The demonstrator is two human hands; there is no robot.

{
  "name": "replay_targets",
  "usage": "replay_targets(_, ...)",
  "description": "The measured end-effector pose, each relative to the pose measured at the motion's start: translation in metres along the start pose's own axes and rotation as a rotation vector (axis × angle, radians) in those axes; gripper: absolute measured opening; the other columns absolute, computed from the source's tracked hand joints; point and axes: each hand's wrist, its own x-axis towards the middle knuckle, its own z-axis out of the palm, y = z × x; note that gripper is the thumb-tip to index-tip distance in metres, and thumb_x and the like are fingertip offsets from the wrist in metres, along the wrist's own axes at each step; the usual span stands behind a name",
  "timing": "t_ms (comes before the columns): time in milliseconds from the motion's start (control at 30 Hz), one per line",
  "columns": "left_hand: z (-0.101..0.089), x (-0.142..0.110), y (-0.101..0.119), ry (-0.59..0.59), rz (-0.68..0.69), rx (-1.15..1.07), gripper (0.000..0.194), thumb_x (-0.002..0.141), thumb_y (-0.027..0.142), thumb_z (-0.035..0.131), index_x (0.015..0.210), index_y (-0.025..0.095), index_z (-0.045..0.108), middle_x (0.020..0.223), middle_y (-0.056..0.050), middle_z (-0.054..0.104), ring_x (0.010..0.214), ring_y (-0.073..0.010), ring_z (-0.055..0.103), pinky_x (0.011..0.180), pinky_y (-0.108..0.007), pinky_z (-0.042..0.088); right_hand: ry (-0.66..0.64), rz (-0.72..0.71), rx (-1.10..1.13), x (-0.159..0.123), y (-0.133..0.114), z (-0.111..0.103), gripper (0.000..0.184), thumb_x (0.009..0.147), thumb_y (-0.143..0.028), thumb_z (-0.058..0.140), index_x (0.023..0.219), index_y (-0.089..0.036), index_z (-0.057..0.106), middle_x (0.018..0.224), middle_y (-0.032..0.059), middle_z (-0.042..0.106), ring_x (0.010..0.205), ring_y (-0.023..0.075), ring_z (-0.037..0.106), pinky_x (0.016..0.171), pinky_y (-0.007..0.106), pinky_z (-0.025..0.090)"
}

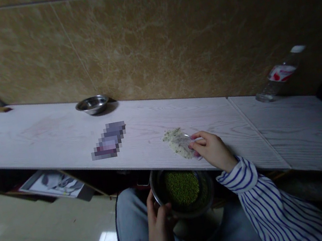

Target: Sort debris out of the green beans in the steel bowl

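My left hand (pixel 162 228) grips the left rim of a metal bowl (pixel 161 195), thumb on the near side. The bowl sits below the shelf's front edge, over my lap, with green mung beans (pixel 182 187) inside. My right hand (pixel 211 149) is closed in a pinch above the shelf. Between its fingertips is a small, thin, shiny piece, partly hidden and too blurred to name. It touches a spread of pale crumbs with dark specks (pixel 177 144) lying on the wood.
The long whitewashed wooden shelf (pixel 146 129) runs along a tan wall (pixel 148 48). A shallow steel bowl (pixel 92 104) stands at the back left, near a pixelated flat item (pixel 110 140). A labelled plastic bottle (pixel 280 74) stands at right. Below left is an open box (pixel 54 185).
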Motion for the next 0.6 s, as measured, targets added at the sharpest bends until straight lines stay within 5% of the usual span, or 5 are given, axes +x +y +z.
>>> replay_targets(600,0.0067,-0.0063,0.0055,0.037,0.016,0.040,0.072,0.076,0.026,0.059,0.146,0.027,0.039,0.134,-0.009,0.056,0.109,-0.0256,0.055,0.066,-0.029,0.049,-0.024,-0.055,-0.058,-0.0036,-0.0078,0.0048,0.023,0.079,-0.034,0.057,0.095,-0.019,0.063,0.059,0.0010,0.068,0.049,0.0158,0.059,0.046,0.026,0.046)
